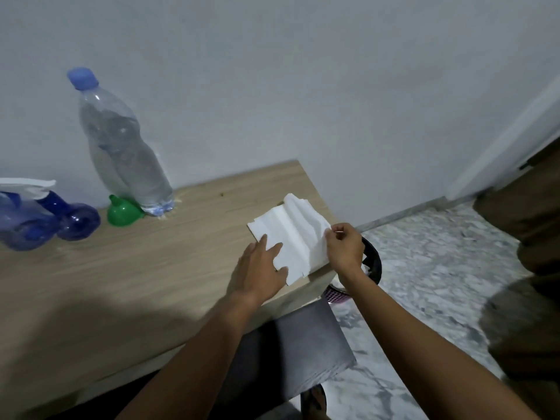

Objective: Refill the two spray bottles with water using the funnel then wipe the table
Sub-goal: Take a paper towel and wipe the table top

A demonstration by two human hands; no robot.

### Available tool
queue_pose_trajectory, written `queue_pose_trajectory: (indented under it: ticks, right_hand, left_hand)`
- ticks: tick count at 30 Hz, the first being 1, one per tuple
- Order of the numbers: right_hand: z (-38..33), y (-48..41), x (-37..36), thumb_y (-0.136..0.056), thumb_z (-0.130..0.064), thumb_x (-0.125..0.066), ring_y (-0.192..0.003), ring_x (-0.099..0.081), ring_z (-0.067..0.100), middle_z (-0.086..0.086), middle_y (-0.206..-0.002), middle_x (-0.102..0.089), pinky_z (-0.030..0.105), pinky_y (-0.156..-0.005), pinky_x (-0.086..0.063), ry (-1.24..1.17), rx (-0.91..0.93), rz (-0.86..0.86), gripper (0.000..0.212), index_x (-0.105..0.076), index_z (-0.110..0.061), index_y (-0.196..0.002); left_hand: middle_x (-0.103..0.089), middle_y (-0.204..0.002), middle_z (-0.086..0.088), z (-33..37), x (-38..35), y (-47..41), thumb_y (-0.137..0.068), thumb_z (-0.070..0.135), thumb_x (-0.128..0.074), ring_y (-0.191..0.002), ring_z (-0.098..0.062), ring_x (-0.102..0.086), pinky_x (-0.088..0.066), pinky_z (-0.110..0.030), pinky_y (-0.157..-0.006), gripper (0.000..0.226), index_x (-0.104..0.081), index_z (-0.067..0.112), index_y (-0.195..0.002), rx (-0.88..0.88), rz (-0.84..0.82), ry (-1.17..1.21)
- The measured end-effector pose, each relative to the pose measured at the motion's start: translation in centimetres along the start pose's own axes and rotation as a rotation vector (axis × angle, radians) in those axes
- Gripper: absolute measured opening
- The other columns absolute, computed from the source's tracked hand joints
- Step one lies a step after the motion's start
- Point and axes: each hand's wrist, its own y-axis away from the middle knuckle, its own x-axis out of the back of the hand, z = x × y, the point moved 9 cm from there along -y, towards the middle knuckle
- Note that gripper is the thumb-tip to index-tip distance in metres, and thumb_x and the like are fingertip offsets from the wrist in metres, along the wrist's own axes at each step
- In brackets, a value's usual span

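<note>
A white paper towel point(291, 234) lies rumpled at the table's point(121, 283) right edge; a green plastic funnel point(124, 212) sits mouth-down near the back edge, blue translucent spray bottles point(78, 221) beside it.

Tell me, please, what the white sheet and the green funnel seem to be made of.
White sheet: probably soft paper tissue, matte; it shows folds and creases. Green funnel: probably plastic, smooth, slightly glossy, with one even colour.
</note>
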Motion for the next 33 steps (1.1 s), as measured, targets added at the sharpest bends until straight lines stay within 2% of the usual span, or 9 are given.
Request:
queue_pose_trajectory:
  ticks: [4,9,12,15,18,22,26,30,33]
  right_hand:
    - [0.4,-1.4,0.9,-0.096,-0.011,-0.055,-0.077,-0.061,0.017,-0.007,-0.081,-0.064,0.031,-0.073,-0.049,-0.026,-0.012,-0.014,0.012,-0.063,-0.019,-0.099]
    - [1.0,-3.4,1.2,-0.097,-0.003,-0.035,-0.093,-0.061,0.019,-0.002,-0.101,-0.066,0.037,-0.085,-0.054,0.011,-0.006,-0.170,0.037,-0.065,-0.017,-0.115]
    - [1.1,-3.9,0.6,-0.100,-0.003,-0.031,-0.099,-0.057,0.021,0.001,-0.105,-0.061,0.034,-0.083,-0.049,0.049,0.022,-0.273,0.034,-0.060,-0.012,-0.117]
    - [1.5,-4.0,0.1,-0.107,-0.018,-0.035,-0.105,-0.056,0.023,0.001,-0.111,-0.058,0.031,-0.080,-0.043,0.021,0.031,-0.317,0.027,-0.054,-0.011,-0.124]
    - [1.4,-4.2,-0.5,-0.101,-0.040,-0.053,-0.111,-0.056,0.021,0.001,-0.122,-0.056,0.032,-0.089,-0.044,0.018,0.058,-0.333,0.040,-0.048,-0.017,-0.134]
    - [0.3,-3.8,-1.4,-0.090,-0.033,-0.067,-0.118,-0.050,0.028,0.010,-0.130,-0.048,0.035,-0.094,-0.043,0.347,0.276,-0.360,0.059,-0.043,-0.022,-0.143]
    - [-1.0,-2.6,-1.5,-0.085,-0.044,-0.071,-0.131,-0.034,0.033,0.011,-0.147,-0.035,0.046,-0.106,-0.034,0.633,0.491,-0.243,0.073,-0.040,-0.028,-0.149]
    - [-3.1,1.1,-3.4,-0.082,-0.047,-0.075,-0.123,-0.035,0.030,0.007,-0.140,-0.048,0.048,-0.098,-0.039,0.714,0.847,-0.243,0.051,-0.065,-0.029,-0.128]
    - [-2.2,3.9,-6.6,-0.083,-0.064,-0.066,-0.118,-0.043,0.027,0.001,-0.132,-0.055,0.041,-0.092,-0.037,0.844,0.952,-0.427,0.051,-0.071,-0.029,-0.120]
  left_hand:
    - [-0.016,-0.165,0.002,2.9,-0.6,-0.8,-0.093,0.053,-0.049,-0.152,-0.026,-0.012,-0.018,-0.049,-0.120,0.063,-0.031,0.035,-0.151,-0.034,-0.036,-0.110]
    - [-0.013,-0.165,0.004,5.5,-2.6,-1.9,-0.096,0.051,-0.047,-0.153,-0.024,-0.007,-0.013,-0.049,-0.123,0.062,-0.028,0.036,-0.152,-0.017,-0.059,-0.153]
    - [-0.013,-0.165,0.006,5.9,-3.4,-2.3,-0.095,0.051,-0.049,-0.153,-0.024,-0.006,-0.011,-0.050,-0.123,0.062,-0.028,0.037,-0.151,0.012,-0.042,-0.204]
    - [-0.014,-0.165,0.007,5.8,-3.7,-2.3,-0.093,0.051,-0.050,-0.152,-0.026,-0.009,-0.012,-0.051,-0.122,0.063,-0.030,0.038,-0.150,0.045,-0.033,-0.187]
    - [-0.015,-0.165,0.007,6.0,-3.5,-2.3,-0.091,0.050,-0.053,-0.152,-0.027,-0.010,-0.012,-0.051,-0.122,0.064,-0.031,0.037,-0.150,0.068,-0.036,-0.180]
    - [-0.016,-0.164,0.007,5.9,-3.4,-2.6,-0.093,0.049,-0.054,-0.153,-0.023,-0.008,-0.011,-0.047,-0.123,0.063,-0.032,0.035,-0.151,0.060,-0.039,-0.093]
    - [-0.035,-0.158,-0.002,3.7,-1.1,-1.4,-0.093,0.037,-0.060,-0.147,-0.026,-0.029,-0.023,-0.041,-0.120,0.054,-0.048,0.026,-0.145,0.138,0.197,0.165]
    - [-0.059,-0.137,-0.017,0.7,0.6,0.3,-0.081,0.027,-0.053,-0.123,-0.038,-0.055,-0.043,-0.040,-0.104,0.054,-0.063,0.008,-0.130,0.221,0.386,0.211]
    - [-0.061,-0.133,-0.018,-0.7,1.1,0.5,-0.078,0.016,-0.044,-0.122,-0.037,-0.056,-0.043,-0.039,-0.104,0.056,-0.063,0.003,-0.129,0.271,0.384,0.252]
